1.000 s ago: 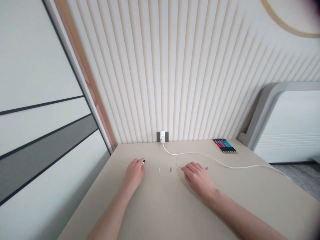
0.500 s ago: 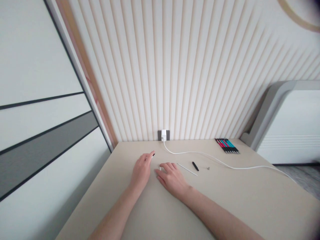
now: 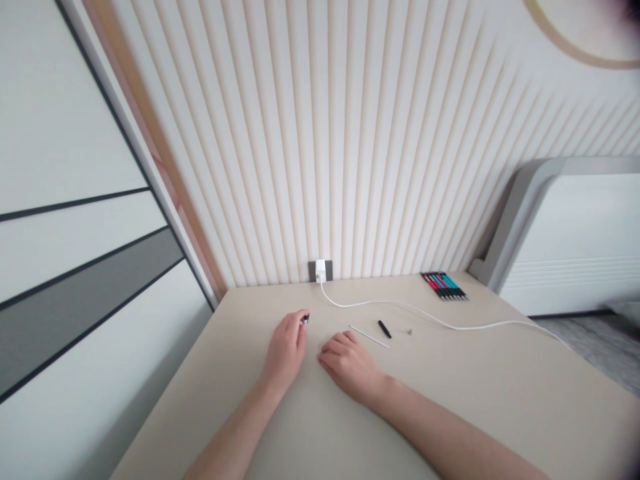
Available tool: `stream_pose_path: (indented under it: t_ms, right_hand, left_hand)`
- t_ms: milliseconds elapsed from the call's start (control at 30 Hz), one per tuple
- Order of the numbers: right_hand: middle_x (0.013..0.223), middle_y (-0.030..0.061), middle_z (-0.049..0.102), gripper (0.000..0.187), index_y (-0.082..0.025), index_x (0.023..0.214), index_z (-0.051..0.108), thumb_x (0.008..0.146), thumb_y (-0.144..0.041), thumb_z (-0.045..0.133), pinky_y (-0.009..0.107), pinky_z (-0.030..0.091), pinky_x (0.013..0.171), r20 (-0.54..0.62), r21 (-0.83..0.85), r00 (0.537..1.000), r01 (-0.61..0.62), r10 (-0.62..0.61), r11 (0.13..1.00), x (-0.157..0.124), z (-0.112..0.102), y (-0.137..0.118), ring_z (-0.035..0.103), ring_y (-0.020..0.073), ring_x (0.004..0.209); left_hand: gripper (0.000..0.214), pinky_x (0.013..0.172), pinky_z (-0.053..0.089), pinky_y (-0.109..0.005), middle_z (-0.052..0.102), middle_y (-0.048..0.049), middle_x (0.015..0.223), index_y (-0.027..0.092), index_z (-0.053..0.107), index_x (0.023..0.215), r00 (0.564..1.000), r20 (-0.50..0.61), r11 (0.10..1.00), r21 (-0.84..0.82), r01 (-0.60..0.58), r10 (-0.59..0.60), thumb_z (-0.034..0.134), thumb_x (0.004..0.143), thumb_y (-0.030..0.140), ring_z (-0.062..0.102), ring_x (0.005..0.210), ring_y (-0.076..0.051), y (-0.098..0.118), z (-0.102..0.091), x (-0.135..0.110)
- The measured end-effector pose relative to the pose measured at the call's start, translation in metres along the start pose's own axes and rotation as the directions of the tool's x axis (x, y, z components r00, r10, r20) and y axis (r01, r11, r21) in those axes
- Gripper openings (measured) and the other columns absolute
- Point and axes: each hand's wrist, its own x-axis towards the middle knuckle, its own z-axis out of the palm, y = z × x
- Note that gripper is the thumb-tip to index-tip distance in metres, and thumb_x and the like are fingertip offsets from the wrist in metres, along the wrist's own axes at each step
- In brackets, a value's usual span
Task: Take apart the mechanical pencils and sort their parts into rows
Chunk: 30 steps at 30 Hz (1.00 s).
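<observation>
My left hand (image 3: 287,348) rests on the beige table (image 3: 450,393) with its fingers closed round a small dark pen part whose tip (image 3: 305,319) shows at the fingertips. My right hand (image 3: 350,365) lies palm down just to its right, fingers curled onto the tabletop; whatever is under them is hidden. To the right of that hand lie a thin white pen refill (image 3: 369,337), a short black pen piece (image 3: 384,329) and a tiny grey part (image 3: 409,331).
A white charger (image 3: 321,270) sits in a wall socket at the table's back edge, and its cable (image 3: 450,325) runs right across the table. A row of several red and teal pens (image 3: 444,286) lies at the back right. A white cabinet (image 3: 570,247) stands to the right.
My right hand left the refill and moved left to beside my left hand, uncovering a black piece. My left hand shifted slightly right, still gripping its part.
</observation>
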Motion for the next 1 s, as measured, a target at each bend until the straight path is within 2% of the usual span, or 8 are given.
stream_pose_path:
  t_ms: [200, 300, 400, 533, 633, 733, 867, 1000]
  right_hand:
    - [0.085, 0.0030, 0.068, 0.018, -0.024, 0.094, 0.069, 0.095, -0.021, 0.051, 0.032, 0.036, 0.080, 0.043, 0.096, 0.998, -0.043, 0.039, 0.994, -0.008, -0.007, 0.003, 0.058, 0.0177, 0.087]
    - [0.088, 0.0032, 0.069, 0.021, -0.024, 0.100, 0.068, 0.092, -0.016, 0.051, 0.031, 0.040, 0.082, 0.038, 0.213, 0.996, -0.085, 0.079, 0.973, -0.010, -0.010, 0.004, 0.059, 0.0178, 0.088]
    - [0.093, 0.0037, 0.069, 0.023, -0.022, 0.103, 0.067, 0.091, -0.013, 0.050, 0.030, 0.044, 0.083, -0.018, 0.400, 0.985, -0.151, 0.173, 0.904, -0.011, -0.012, 0.005, 0.061, 0.0169, 0.089]
    - [0.091, 0.0042, 0.069, 0.018, -0.021, 0.099, 0.067, 0.090, -0.020, 0.052, 0.029, 0.049, 0.077, -0.099, 0.622, 0.908, -0.262, 0.406, 0.738, -0.010, -0.010, 0.009, 0.063, 0.0167, 0.082]
    - [0.087, 0.0042, 0.068, 0.018, -0.021, 0.101, 0.067, 0.088, -0.027, 0.056, 0.031, 0.051, 0.074, -0.160, 0.706, 0.824, -0.289, 0.544, 0.646, -0.008, -0.006, 0.015, 0.063, 0.0174, 0.078]
    - [0.086, 0.0045, 0.068, 0.022, -0.020, 0.104, 0.065, 0.088, -0.033, 0.058, 0.032, 0.051, 0.075, -0.217, 0.760, 0.767, -0.255, 0.604, 0.598, -0.006, -0.002, 0.021, 0.063, 0.0181, 0.079]
    - [0.088, 0.0053, 0.068, 0.023, -0.020, 0.102, 0.065, 0.088, -0.036, 0.059, 0.033, 0.051, 0.077, -0.232, 0.791, 0.748, -0.226, 0.621, 0.568, -0.006, -0.002, 0.024, 0.063, 0.0189, 0.082]
    - [0.089, 0.0056, 0.068, 0.020, -0.020, 0.099, 0.066, 0.088, -0.035, 0.058, 0.033, 0.050, 0.077, -0.249, 0.779, 0.746, -0.225, 0.618, 0.585, -0.007, -0.006, 0.024, 0.062, 0.0190, 0.082]
  left_hand:
    - [0.020, 0.080, 0.051, -0.035, 0.064, -0.0064, 0.095, 0.019, 0.051, 0.111, 0.996, -0.072, 0.997, -0.065, 0.040, -0.045, 0.045, 0.092, 0.022, 0.063, 0.087, -0.019, 0.005, 0.002, -0.001]
    - [0.022, 0.074, 0.052, -0.032, 0.064, -0.0052, 0.090, 0.019, 0.050, 0.110, 0.983, -0.121, 0.980, -0.156, 0.121, -0.141, 0.050, 0.090, 0.027, 0.063, 0.078, -0.017, 0.008, 0.001, 0.000]
    - [0.030, 0.072, 0.053, -0.030, 0.064, -0.0050, 0.092, 0.018, 0.049, 0.115, 0.957, -0.116, 0.924, -0.311, 0.221, -0.268, 0.054, 0.088, 0.030, 0.064, 0.075, -0.016, 0.008, 0.002, 0.001]
    - [0.029, 0.077, 0.054, -0.031, 0.066, -0.0044, 0.091, 0.018, 0.054, 0.109, 0.929, 0.014, 0.789, -0.524, 0.322, -0.370, 0.059, 0.085, 0.034, 0.067, 0.081, -0.017, 0.004, 0.005, 0.000]
    - [0.022, 0.080, 0.053, -0.031, 0.067, -0.0038, 0.088, 0.018, 0.056, 0.098, 0.924, 0.115, 0.696, -0.625, 0.353, -0.366, 0.061, 0.084, 0.035, 0.068, 0.083, -0.018, 0.006, 0.007, 0.000]
    - [0.019, 0.083, 0.052, -0.032, 0.066, -0.0047, 0.090, 0.017, 0.056, 0.093, 0.935, 0.135, 0.645, -0.691, 0.325, -0.327, 0.062, 0.084, 0.033, 0.067, 0.087, -0.018, 0.012, 0.007, -0.001]
    - [0.017, 0.087, 0.052, -0.034, 0.065, -0.0059, 0.095, 0.018, 0.054, 0.089, 0.948, 0.131, 0.582, -0.762, 0.284, -0.290, 0.062, 0.084, 0.032, 0.066, 0.090, -0.018, 0.019, 0.007, -0.002]
    - [0.017, 0.087, 0.051, -0.034, 0.066, -0.0071, 0.097, 0.017, 0.053, 0.091, 0.946, 0.163, 0.546, -0.783, 0.297, -0.281, 0.062, 0.085, 0.030, 0.066, 0.091, -0.018, 0.023, 0.006, -0.002]
